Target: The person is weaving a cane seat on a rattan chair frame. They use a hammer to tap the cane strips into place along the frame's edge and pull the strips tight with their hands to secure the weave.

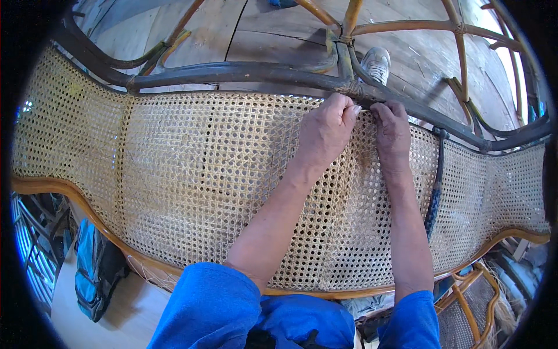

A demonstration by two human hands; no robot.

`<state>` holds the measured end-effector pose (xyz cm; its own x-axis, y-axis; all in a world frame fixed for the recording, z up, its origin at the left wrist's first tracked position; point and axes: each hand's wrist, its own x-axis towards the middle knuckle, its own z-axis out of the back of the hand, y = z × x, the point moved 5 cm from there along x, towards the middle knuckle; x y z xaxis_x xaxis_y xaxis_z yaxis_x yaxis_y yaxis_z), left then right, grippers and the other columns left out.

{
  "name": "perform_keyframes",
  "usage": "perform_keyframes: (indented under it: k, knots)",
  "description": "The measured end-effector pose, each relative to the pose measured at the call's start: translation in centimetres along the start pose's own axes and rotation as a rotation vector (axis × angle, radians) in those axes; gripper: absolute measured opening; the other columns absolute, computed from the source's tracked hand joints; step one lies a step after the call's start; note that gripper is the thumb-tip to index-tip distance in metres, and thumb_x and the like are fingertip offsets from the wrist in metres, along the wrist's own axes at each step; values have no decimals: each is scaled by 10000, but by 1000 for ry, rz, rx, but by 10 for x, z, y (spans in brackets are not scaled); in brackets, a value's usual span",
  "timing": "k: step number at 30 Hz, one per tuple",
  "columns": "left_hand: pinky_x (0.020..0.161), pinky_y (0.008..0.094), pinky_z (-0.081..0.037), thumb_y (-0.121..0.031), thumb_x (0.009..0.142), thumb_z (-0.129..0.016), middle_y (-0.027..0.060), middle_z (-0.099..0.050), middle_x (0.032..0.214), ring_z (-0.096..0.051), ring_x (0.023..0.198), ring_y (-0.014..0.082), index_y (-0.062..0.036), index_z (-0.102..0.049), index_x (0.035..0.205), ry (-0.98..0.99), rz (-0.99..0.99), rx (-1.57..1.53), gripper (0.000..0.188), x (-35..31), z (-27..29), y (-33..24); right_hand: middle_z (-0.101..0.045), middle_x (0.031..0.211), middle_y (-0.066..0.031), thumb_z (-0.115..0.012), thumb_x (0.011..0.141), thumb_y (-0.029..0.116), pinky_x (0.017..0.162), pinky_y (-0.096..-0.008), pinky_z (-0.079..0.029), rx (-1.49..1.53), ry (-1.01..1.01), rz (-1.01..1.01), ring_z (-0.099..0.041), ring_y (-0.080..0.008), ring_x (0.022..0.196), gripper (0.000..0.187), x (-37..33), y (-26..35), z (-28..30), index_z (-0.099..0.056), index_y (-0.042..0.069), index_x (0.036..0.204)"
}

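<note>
Here, the left hand (332, 122) and right hand (393, 125) sit side by side, fingers curled into close pinches at the far edge of a woven cane panel (238, 157); whatever fine piece lies between the fingertips is too small to tell. The panel spreads beneath the wrists and out to both sides of the grip, already covering the frame almost end to end, so the broad covering looks done; edge work where the fingers meet seems left, though how much cannot be told. Its pale straw strands form a lattice of small round holes, glossy in places. Just beyond the grip runs a smooth, dark rattan pole (250, 72) with bound joints; nearer the body, a honey-coloured rattan rim (145, 260) curves in a wave. Right of the grip, a dark wrapped strip (434, 195) crosses the weave.
</note>
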<state>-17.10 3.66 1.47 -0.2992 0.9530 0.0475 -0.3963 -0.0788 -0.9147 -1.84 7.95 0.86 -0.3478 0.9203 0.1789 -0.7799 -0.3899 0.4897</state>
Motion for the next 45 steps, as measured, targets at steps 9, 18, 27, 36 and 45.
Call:
perform_keyframes:
  k: [9, 18, 27, 36, 45]
  knots:
    - [573, 369, -491, -136, 858, -634, 155, -631, 727, -642, 661, 305, -19, -567, 875, -4, -29, -6, 135, 0, 1, -1, -580, 943, -140, -554, 760, 7, 779, -363, -453, 67, 4, -24, -549, -318, 903, 224, 0, -2, -1, -635, 44, 965]
    - [573, 369, -488, -141, 849, -646, 160, -622, 712, -636, 648, 308, -19, -567, 859, -26, -37, -20, 145, 1, 1, 2, -579, 971, -128, -523, 767, 3, 777, -388, -456, 10, 34, 18, -539, -319, 910, 268, -4, -7, -7, -607, 63, 1015]
    - [580, 379, -488, -150, 845, -651, 156, -626, 711, -632, 637, 307, -21, -574, 850, -93, -2, 21, 150, 3, 0, 3, -566, 972, -120, -523, 767, 33, 775, -401, -470, -312, 119, 93, -541, -324, 908, 273, 3, 6, -7, -591, 68, 1029]
    - [607, 409, -484, -188, 846, -636, 133, -622, 744, -626, 692, 310, -47, -546, 855, -18, 28, 170, 167, 3, -4, 0, -571, 1130, -161, -587, 853, 88, 891, -379, -441, -147, -130, -303, -551, -328, 1041, 318, -45, -13, 81, -556, 31, 1164]
    - [604, 420, -497, -208, 843, -636, 121, -638, 772, -636, 697, 315, -64, -538, 854, 4, -7, 256, 175, 4, -9, -2, -610, 915, -176, -550, 857, 177, 827, -359, -452, -148, 238, -853, -583, -302, 866, 385, -137, -52, 142, -520, -28, 1182]
